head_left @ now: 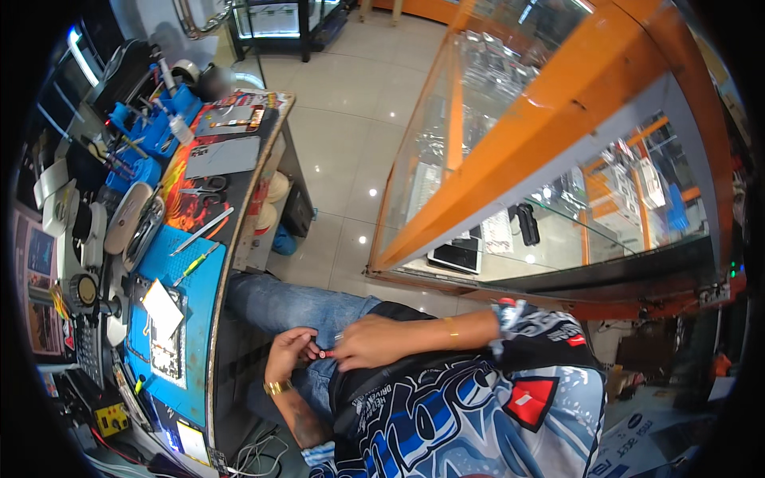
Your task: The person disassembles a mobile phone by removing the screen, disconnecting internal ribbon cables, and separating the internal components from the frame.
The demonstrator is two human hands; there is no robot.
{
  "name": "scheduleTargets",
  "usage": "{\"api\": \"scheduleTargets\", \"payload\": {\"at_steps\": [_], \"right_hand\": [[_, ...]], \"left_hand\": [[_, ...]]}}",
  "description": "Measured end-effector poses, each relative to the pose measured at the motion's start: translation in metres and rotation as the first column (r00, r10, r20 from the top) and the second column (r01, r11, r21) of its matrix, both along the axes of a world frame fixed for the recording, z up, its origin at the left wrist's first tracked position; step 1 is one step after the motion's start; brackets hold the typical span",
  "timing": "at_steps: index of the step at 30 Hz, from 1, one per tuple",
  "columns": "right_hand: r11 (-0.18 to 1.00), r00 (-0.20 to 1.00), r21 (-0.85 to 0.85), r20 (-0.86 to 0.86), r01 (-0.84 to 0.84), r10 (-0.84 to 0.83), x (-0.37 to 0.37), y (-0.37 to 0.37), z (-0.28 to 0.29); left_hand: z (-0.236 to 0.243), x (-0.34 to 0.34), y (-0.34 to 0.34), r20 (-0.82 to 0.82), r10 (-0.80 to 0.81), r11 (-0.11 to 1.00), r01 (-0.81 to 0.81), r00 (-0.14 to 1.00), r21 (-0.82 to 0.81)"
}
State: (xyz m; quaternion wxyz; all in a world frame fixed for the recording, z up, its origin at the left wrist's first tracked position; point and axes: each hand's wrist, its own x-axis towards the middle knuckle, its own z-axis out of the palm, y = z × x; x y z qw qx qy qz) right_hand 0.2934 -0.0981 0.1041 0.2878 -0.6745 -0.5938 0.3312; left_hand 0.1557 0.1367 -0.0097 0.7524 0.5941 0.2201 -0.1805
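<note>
Over my lap, above the blue jeans [279, 307], my two hands meet. My left hand [292, 350], with a gold-coloured watch or bracelet at its wrist, has its fingers curled in a pinch. Between the hands shows a small red thing [324, 354] with a round end; its kind is too small to tell. My right hand [373, 342], back turned up, closes round the other side of it, and its fingertips are partly hidden. A thin gold bracelet [453, 327] circles the right wrist.
Left of me, a workbench carries a blue mat [203, 275] with a circuit board [169, 350], a yellow-green screwdriver [195, 264] and tweezers [201, 231]. Farther along lie scissors [209, 190] and blue tool holders [147, 131]. An orange-framed glass display case [510, 171] stands to the right.
</note>
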Motion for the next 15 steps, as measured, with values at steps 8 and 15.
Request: {"api": "scheduleTargets", "payload": {"at_steps": [8, 15], "right_hand": [[0.137, 0.301, -0.269, 0.872, 0.953, -0.385, 0.109, -0.221, 0.025], [-0.024, 0.067, -0.113, 0.731, 0.993, -0.679, 0.17, -0.237, -0.007]], "left_hand": [[-0.16, -0.047, 0.065, -0.128, 0.611, 0.729, -0.618, 0.781, -0.295], [-0.183, -0.055, 0.062, -0.151, 0.489, 0.86, -0.446, 0.859, 0.248]]}}
